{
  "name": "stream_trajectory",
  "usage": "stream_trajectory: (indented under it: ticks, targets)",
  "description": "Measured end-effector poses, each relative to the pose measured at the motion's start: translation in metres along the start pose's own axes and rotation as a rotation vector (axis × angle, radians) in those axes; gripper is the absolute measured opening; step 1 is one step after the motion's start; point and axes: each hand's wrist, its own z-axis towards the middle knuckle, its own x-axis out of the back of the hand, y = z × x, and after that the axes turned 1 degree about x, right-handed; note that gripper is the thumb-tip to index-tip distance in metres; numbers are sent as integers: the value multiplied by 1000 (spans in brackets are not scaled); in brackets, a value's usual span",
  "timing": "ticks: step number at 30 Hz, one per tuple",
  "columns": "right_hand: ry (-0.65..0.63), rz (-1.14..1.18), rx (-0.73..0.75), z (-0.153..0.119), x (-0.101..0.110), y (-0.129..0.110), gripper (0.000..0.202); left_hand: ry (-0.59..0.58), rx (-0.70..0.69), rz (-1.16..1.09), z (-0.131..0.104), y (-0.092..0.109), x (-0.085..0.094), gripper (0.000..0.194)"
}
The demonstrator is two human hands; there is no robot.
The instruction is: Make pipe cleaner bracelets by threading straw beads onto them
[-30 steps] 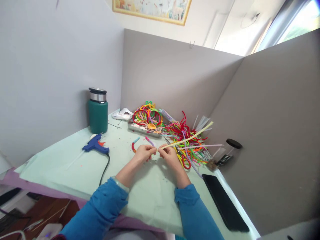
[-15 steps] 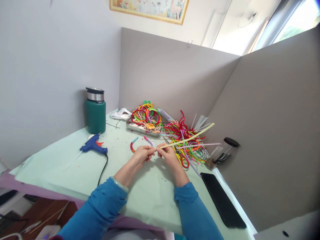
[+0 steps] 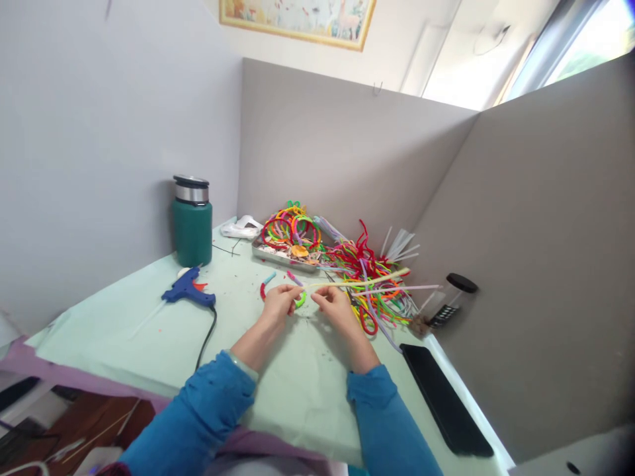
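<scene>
In my left hand [image 3: 278,303], thumb and forefinger pinch one end of a pale yellow pipe cleaner [image 3: 370,282]. Its length stretches off to the right, passing over my right hand [image 3: 337,309]. That hand is just right of the left one, its fingers bent and slightly apart, and it seems to hold nothing. Behind and beneath my left hand lies a curved multicoloured fuzzy piece [image 3: 262,289], with red, blue, pink, purple and bright green parts showing. My left hand hides some of it.
Loose coloured pipe cleaners [image 3: 367,254] are heaped at the back right, beside a metal tray [image 3: 282,260] bearing coloured rings. A blue glue gun [image 3: 188,288] and green flask [image 3: 192,231] stand left. At right are a black flat object [image 3: 444,400] and a clear jar [image 3: 450,301].
My right hand has released the yellow pipe cleaner and sits slightly apart from it. The pipe cleaner's far end has dropped lower. The green part has come into view between my hands.
</scene>
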Motion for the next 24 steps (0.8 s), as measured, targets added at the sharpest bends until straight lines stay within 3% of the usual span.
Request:
stream_trajectory:
  ticks: [3,6,9,12,16,20,24]
  targets:
    - [181,-509,-10,-1,32,8,12,41,13,-6,0,2,2,25]
    - [257,-886,-219,-5,54,19,14,63,14,-21,1,3,2,24]
    - [175,-981,-367,-6,62,30,29,74,16,-32,1,1,2,25]
    - [160,-963,-349,-4,65,38,31,78,13,-41,2,0,3,25]
    - [237,-785,-280,-1,74,39,24,80,25,-32,3,0,4,25]
    - [305,-180,-343,-1,70,30,26,84,17,-50,3,1,4,26]
    - [48,434,-410,-4,48,20,39,82,-19,-95,4,1,4,28]
